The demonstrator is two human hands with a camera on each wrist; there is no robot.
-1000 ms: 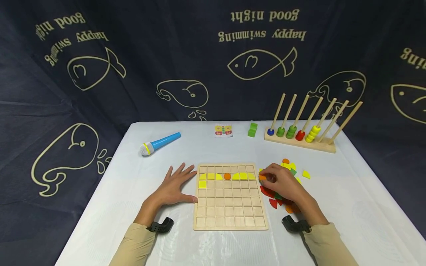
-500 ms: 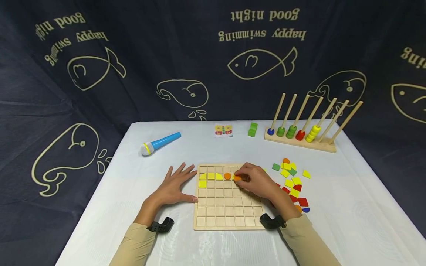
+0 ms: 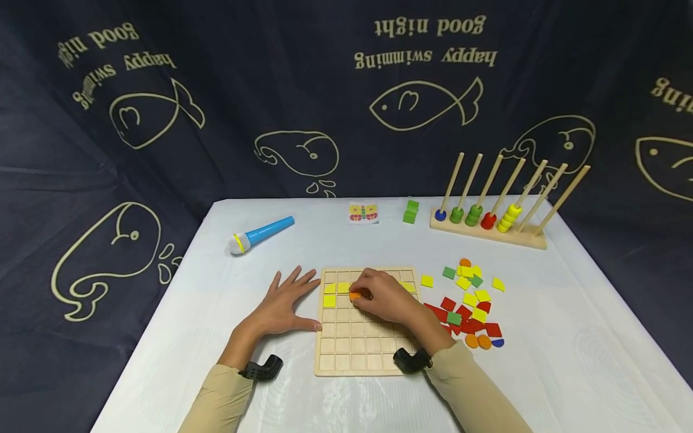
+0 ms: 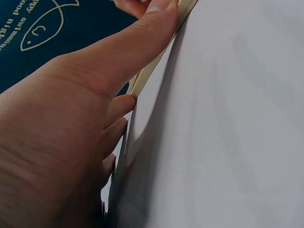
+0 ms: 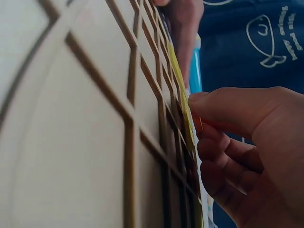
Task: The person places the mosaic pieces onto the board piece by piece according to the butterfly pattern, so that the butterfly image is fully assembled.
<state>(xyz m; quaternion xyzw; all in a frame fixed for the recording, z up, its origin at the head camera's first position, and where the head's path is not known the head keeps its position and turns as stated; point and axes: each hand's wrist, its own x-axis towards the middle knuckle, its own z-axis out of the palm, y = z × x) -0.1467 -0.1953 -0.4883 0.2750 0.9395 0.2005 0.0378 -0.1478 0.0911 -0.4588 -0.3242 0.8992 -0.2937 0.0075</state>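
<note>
A wooden grid board (image 3: pixel 357 346) lies on the table. My left hand (image 3: pixel 281 304) rests spread at its left side, thumb and fingertips touching the edge; in the left wrist view the thumb (image 4: pixel 142 40) lies along that edge. Between the thumb and fingers of my right hand (image 3: pixel 387 297) is an orange round tile (image 3: pixel 354 296), pinched low over the second row, just right of the second column. Yellow tiles (image 3: pixel 343 287) sit in the row above, partly covered by this hand. A yellow square tile (image 3: pixel 329 300) fills the leftmost cell of the second row.
Right of the board lie loose red, yellow, green, orange and blue tiles (image 3: pixel 464 313). Further back are a toy microphone (image 3: pixel 265 233), a butterfly pattern card (image 3: pixel 363 213), green pieces (image 3: pixel 411 211) and a peg stand (image 3: pixel 487 233) with coloured beads.
My right hand has carried the orange round tile leftward from the loose pile, across the board to the second row. My left hand has stayed at the board's edge.
</note>
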